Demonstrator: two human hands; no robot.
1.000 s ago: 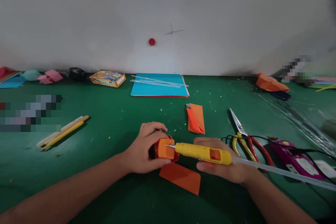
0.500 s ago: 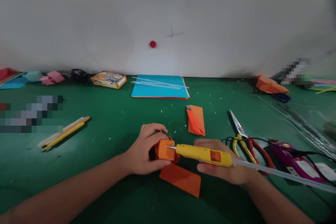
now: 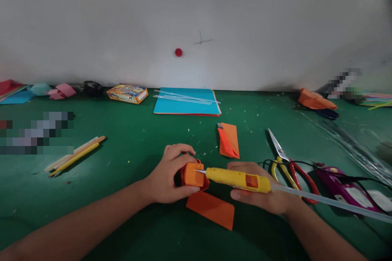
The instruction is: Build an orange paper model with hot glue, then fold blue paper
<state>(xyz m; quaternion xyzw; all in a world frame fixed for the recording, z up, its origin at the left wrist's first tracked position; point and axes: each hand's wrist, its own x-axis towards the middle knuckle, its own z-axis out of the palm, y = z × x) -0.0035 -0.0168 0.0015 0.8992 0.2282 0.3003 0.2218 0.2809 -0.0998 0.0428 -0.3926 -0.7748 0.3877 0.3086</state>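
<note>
My left hand (image 3: pixel 171 177) is closed around a small folded orange paper piece (image 3: pixel 193 176), thumb at its near side and fingers at the far side. In my right hand (image 3: pixel 260 195) is a yellow glue gun (image 3: pixel 237 178), its metal nozzle pointing left and meeting the top of the folded paper. A long clear glue stick (image 3: pixel 330 202) runs out of the gun's back toward the right. Just below the folded paper lies a flat orange paper strip (image 3: pixel 211 211). Whether glue is flowing from the tip is too small to make out.
Beyond my hands lies an orange-handled cutter (image 3: pixel 226 143) on orange paper. Scissors (image 3: pixel 279 149) and a purple power strip (image 3: pixel 343 189) with black cords are at right. Blue paper sheets (image 3: pixel 177 107) carry clear glue sticks. Crayons (image 3: pixel 79 155) lie left; a white wall (image 3: pixel 122 28) stands behind.
Almost nothing differs. Both hands, the folded paper and the glue gun keep their places, with the nozzle still at the paper's top; the view shifts very slightly.
</note>
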